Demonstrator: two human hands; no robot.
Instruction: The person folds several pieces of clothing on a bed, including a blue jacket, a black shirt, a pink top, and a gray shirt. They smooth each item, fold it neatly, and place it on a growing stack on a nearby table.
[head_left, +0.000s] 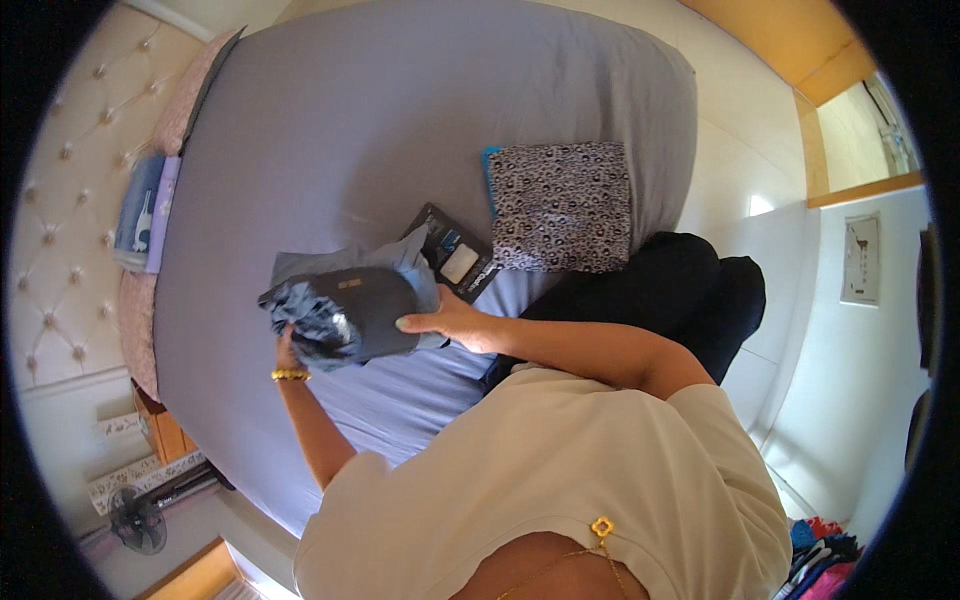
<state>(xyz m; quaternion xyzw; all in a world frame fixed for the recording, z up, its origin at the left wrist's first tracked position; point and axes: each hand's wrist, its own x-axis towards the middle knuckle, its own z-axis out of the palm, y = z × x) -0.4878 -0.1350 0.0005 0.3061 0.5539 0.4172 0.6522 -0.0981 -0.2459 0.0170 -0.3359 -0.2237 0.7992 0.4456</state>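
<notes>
Between my hands is a dark grey package (375, 307) with small gold printing on its upper face. Crumpled, shiny grey plastic wrapping (319, 322) bunches around its left end, and more of that wrapping shows behind it. My left hand (286, 346) grips the bunched plastic from the near left, its fingers mostly hidden. On the right end, my right hand (454, 321) presses its thumb over the top face, with the other fingers out of sight beneath. Just beyond the right hand, a flat black printed packet (456, 255) with a pale window lies on the bed, partly covered by the wrapping.
A folded leopard-print cloth (559, 206) with a blue edge lies on the grey bed sheet (300, 150), beside my dark-trousered legs (645, 292). Folded textiles (142, 214) rest against the tufted headboard (82, 195). A small fan (137, 519) stands lower left.
</notes>
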